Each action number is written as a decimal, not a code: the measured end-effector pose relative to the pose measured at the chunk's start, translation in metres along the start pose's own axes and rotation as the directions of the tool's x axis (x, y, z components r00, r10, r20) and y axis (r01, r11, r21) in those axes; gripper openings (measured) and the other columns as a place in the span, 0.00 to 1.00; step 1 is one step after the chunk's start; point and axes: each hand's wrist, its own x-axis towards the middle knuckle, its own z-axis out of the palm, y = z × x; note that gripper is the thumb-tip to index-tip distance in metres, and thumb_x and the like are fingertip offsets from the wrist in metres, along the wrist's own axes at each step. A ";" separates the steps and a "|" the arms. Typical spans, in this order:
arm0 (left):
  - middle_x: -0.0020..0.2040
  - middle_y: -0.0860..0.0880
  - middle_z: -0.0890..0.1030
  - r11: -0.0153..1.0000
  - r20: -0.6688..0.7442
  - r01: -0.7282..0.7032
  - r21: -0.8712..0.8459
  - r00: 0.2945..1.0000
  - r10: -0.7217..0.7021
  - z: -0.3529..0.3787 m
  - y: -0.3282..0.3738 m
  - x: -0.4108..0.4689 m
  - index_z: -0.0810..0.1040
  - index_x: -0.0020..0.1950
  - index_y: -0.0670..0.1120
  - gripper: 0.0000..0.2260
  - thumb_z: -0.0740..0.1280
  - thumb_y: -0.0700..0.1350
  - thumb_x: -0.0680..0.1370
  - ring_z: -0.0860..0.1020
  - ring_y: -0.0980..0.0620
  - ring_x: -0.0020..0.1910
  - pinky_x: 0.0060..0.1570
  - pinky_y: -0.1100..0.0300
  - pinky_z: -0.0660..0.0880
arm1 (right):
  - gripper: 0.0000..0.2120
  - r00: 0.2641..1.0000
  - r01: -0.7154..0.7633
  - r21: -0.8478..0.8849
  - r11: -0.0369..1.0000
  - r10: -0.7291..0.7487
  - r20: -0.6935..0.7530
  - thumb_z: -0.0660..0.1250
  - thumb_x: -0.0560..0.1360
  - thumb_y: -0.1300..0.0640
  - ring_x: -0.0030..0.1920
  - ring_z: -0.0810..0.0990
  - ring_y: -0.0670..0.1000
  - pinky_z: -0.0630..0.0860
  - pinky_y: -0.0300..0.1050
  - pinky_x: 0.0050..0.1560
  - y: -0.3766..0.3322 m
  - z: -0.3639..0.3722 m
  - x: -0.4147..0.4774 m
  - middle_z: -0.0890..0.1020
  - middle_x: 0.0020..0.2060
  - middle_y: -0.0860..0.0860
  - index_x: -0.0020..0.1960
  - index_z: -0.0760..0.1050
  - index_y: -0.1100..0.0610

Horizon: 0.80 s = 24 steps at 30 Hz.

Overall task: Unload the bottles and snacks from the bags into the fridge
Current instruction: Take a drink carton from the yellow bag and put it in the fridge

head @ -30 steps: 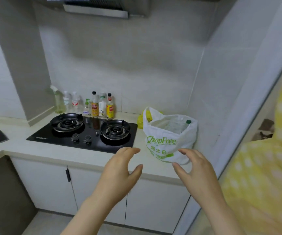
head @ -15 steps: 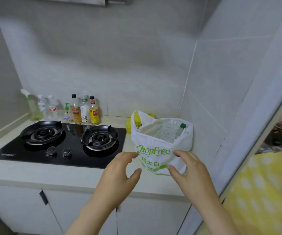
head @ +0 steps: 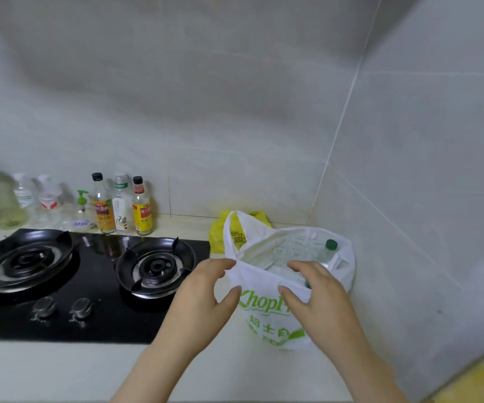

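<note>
Here, bottle [head: 325, 256] nearly upright in bag [head: 264, 312] — cap [head: 331, 244] up.

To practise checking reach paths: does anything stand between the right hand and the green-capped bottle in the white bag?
Nothing visible does. The right hand hovers at the open mouth of the white bag, and the green-capped bottle stands uncovered at its far side.

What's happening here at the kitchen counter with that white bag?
A person is starting to unpack groceries. The left hand and right hand are at the mouth of the white shopping bag on the counter beside the gas stove, gripping nothing yet. A green-capped bottle stands inside, and a yellow bag sits behind it.
</note>
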 end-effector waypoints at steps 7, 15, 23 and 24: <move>0.59 0.60 0.74 0.999 0.039 0.027 0.019 0.999 -0.028 0.013 -0.030 0.042 0.73 0.65 0.54 0.19 0.68 0.49 0.75 0.73 0.66 0.56 0.58 0.66 0.71 | 0.20 0.999 -0.032 0.000 0.999 0.032 0.023 0.70 0.74 0.51 0.61 0.74 0.44 0.67 0.34 0.58 0.024 0.024 0.048 0.77 0.59 0.44 0.64 0.74 0.51; 0.59 0.59 0.75 0.996 0.008 0.053 0.077 0.998 -0.054 0.038 -0.040 0.103 0.73 0.65 0.54 0.19 0.69 0.48 0.74 0.74 0.64 0.57 0.60 0.63 0.72 | 0.19 0.997 -0.013 0.057 0.998 0.009 0.072 0.70 0.73 0.52 0.60 0.75 0.47 0.66 0.34 0.58 0.067 0.043 0.119 0.78 0.58 0.46 0.63 0.75 0.53; 0.58 0.60 0.75 0.988 -0.003 0.097 0.124 0.995 -0.097 0.082 -0.047 0.156 0.74 0.63 0.55 0.18 0.70 0.47 0.74 0.73 0.66 0.54 0.57 0.69 0.69 | 0.18 0.992 0.006 0.078 0.997 -0.016 0.124 0.71 0.72 0.55 0.59 0.76 0.49 0.66 0.35 0.56 0.114 0.058 0.185 0.79 0.57 0.49 0.62 0.76 0.54; 0.57 0.60 0.75 0.986 0.006 0.103 0.133 0.995 -0.104 0.086 -0.049 0.161 0.74 0.63 0.55 0.18 0.70 0.48 0.74 0.73 0.66 0.54 0.57 0.68 0.69 | 0.18 0.991 0.006 0.084 0.996 -0.017 0.131 0.71 0.72 0.55 0.59 0.76 0.49 0.67 0.36 0.56 0.118 0.061 0.190 0.79 0.56 0.49 0.62 0.76 0.54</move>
